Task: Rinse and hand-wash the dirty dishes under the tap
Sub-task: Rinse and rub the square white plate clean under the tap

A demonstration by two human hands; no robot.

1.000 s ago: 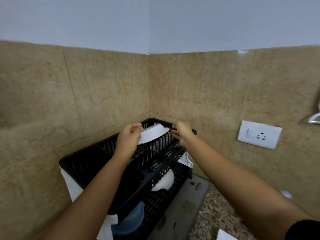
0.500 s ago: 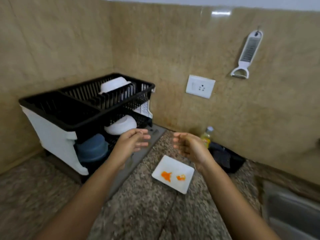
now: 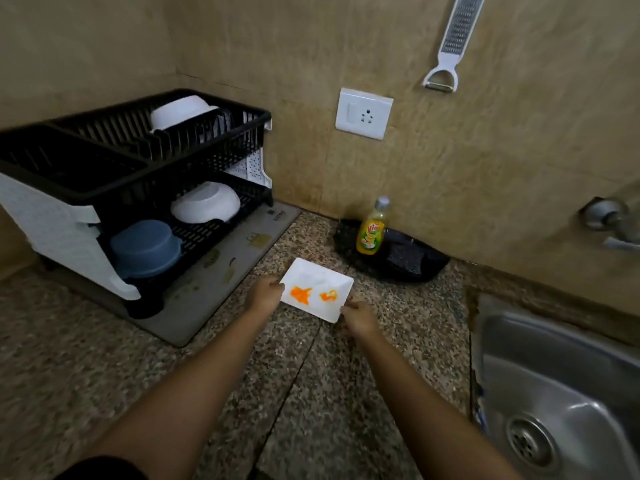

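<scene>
A white square plate (image 3: pixel 317 293) with orange smears lies on the speckled granite counter (image 3: pixel 311 375). My left hand (image 3: pixel 265 293) grips its left edge and my right hand (image 3: pixel 358 319) grips its near right corner. The steel sink (image 3: pixel 561 393) sits at the right, with the tap (image 3: pixel 611 221) on the wall above it. A yellow dish-soap bottle (image 3: pixel 372 230) stands behind the plate.
A black two-tier dish rack (image 3: pixel 145 161) at the left holds a white bowl (image 3: pixel 180 110) on top, another white bowl (image 3: pixel 206 202) and a blue bowl (image 3: pixel 145 245) below. A black scrub pad (image 3: pixel 405 259), a wall socket (image 3: pixel 363 113) and a hanging grater (image 3: pixel 453 43) are behind.
Both hands left the bowl on the rack's top tier, came down to the counter and took hold of the soiled square plate. The view swung down and to the right.
</scene>
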